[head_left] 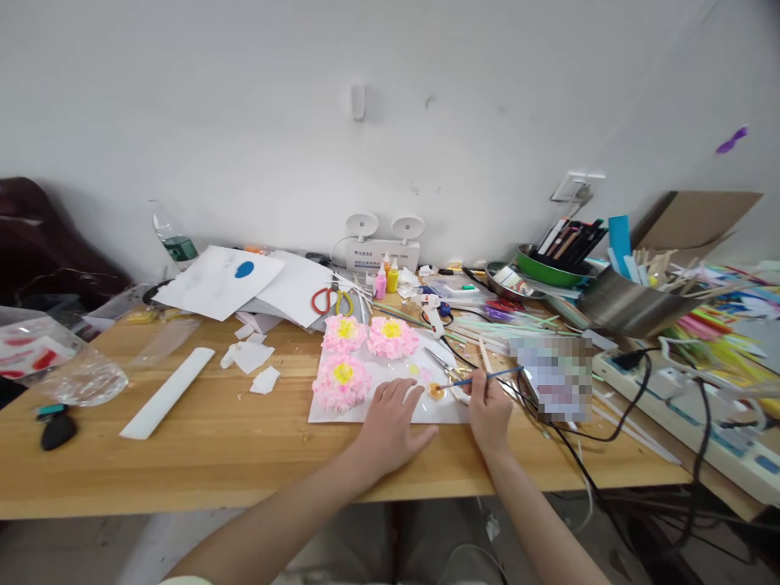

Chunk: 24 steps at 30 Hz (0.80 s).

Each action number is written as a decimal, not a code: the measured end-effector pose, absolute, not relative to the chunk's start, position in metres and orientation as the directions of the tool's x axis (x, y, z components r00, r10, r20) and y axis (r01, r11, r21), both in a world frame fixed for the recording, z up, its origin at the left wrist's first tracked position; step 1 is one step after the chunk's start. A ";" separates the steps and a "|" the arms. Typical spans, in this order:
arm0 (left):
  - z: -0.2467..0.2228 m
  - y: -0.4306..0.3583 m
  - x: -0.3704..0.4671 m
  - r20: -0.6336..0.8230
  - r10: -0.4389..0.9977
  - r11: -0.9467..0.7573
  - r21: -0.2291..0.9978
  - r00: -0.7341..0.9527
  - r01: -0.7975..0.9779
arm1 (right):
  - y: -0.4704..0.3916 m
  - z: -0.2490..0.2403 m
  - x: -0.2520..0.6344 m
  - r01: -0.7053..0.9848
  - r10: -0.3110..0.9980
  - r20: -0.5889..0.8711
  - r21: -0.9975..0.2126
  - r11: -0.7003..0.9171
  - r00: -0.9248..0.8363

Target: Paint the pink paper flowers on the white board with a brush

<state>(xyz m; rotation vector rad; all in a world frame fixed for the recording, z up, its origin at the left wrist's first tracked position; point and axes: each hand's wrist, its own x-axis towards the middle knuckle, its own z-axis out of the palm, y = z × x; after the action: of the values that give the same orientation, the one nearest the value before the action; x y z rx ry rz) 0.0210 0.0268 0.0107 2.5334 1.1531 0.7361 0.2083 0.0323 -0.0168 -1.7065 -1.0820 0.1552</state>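
Note:
In my right hand [491, 410] is a thin blue paintbrush [496, 374], pinched between thumb and fingers. Its tip touches an orange-brown paint patch [436, 392] on a white sheet [381, 414]. My left hand [393, 422] rests on that sheet with its fingers spread, holding nothing. Beside it lie several pink fluffy flowers with yellow centres, among them a near flower [342, 382] and a far right flower [393, 336]. Faint yellow and pink smears show near the orange-brown patch. Scissors [439, 361] lie at the sheet's right, partly behind other things.
A glue gun [431, 314] and paint bottles [392, 276] stand behind the sheet. Red-and-yellow-handled scissors [332, 301] lie near white papers [219, 280]. Black cables and a power strip [688, 414] crowd the right. A rolled white paper [167, 394] lies left.

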 end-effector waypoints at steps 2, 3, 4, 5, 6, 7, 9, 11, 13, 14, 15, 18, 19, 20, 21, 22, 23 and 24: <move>0.018 0.016 0.010 0.364 0.742 -0.670 0.440 0.563 0.598 | 0.031 -0.016 0.209 0.577 0.710 0.386 -0.816 -0.036 0.590; 0.022 0.009 0.003 0.379 0.733 -0.679 0.442 0.565 0.586 | 0.031 -0.017 0.209 0.573 0.706 0.377 -0.818 -0.050 0.600; 0.025 0.003 -0.005 0.399 0.728 -0.685 0.441 0.558 0.579 | 0.030 -0.017 0.210 0.568 0.703 0.366 -0.821 -0.065 0.610; 0.027 -0.004 -0.014 0.422 0.723 -0.690 0.432 0.546 0.580 | 0.030 -0.017 0.210 0.563 0.704 0.355 -0.823 -0.077 0.615; 0.029 -0.010 -0.023 0.439 0.722 -0.691 0.422 0.535 0.586 | 0.029 -0.018 0.211 0.563 0.708 0.348 -0.822 -0.085 0.615; 0.030 -0.016 -0.033 0.459 0.724 -0.686 0.410 0.515 0.601 | 0.029 -0.018 0.212 0.565 0.711 0.343 -0.820 -0.092 0.614; 0.030 -0.027 -0.053 0.490 0.739 -0.660 0.388 0.463 0.644 | 0.028 -0.019 0.213 0.574 0.714 0.336 -0.811 -0.113 0.614; 0.028 -0.034 -0.073 0.536 0.750 -0.620 0.363 0.389 0.696 | 0.027 -0.020 0.214 0.581 0.720 0.318 -0.801 -0.143 0.616; 0.024 -0.039 -0.093 0.561 0.761 -0.572 0.345 0.325 0.744 | 0.026 -0.020 0.215 0.575 0.720 0.301 -0.801 -0.164 0.625; 0.021 -0.040 -0.102 0.565 0.769 -0.546 0.338 0.298 0.767 | 0.026 -0.020 0.215 0.571 0.719 0.295 -0.803 -0.170 0.629; 0.018 -0.039 -0.112 0.557 0.782 -0.518 0.331 0.280 0.789 | 0.025 -0.019 0.215 0.567 0.716 0.293 -0.805 -0.173 0.634; 0.012 -0.026 -0.143 0.524 0.825 -0.416 0.315 0.209 0.853 | 0.024 -0.019 0.214 0.581 0.719 0.304 -0.796 -0.169 0.625; 0.011 -0.018 -0.154 0.505 0.846 -0.364 0.318 0.168 0.875 | 0.024 -0.019 0.214 0.587 0.722 0.306 -0.792 -0.168 0.620; 0.012 -0.007 -0.165 0.472 0.875 -0.289 0.323 0.112 0.901 | 0.024 -0.019 0.214 0.588 0.721 0.308 -0.791 -0.169 0.621; 0.013 0.005 -0.176 0.421 0.905 -0.207 0.319 0.058 0.925 | 0.025 -0.019 0.215 0.587 0.717 0.308 -0.791 -0.172 0.625; 0.015 0.019 -0.186 0.400 0.916 -0.160 0.317 0.021 0.935 | 0.025 -0.019 0.215 0.585 0.713 0.308 -0.792 -0.174 0.630; 0.017 0.034 -0.196 0.390 0.921 -0.125 0.314 -0.008 0.941 | 0.025 -0.019 0.215 0.582 0.710 0.310 -0.794 -0.172 0.632; 0.019 0.049 -0.206 0.373 0.927 -0.084 0.309 -0.040 0.947 | 0.025 -0.020 0.216 0.580 0.707 0.314 -0.798 -0.165 0.634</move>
<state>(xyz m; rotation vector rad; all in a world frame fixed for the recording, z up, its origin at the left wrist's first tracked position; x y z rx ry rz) -0.2055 0.0495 0.0187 2.2049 2.1530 0.7945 0.2155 0.0253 -0.0195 -1.8488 -1.0284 0.1577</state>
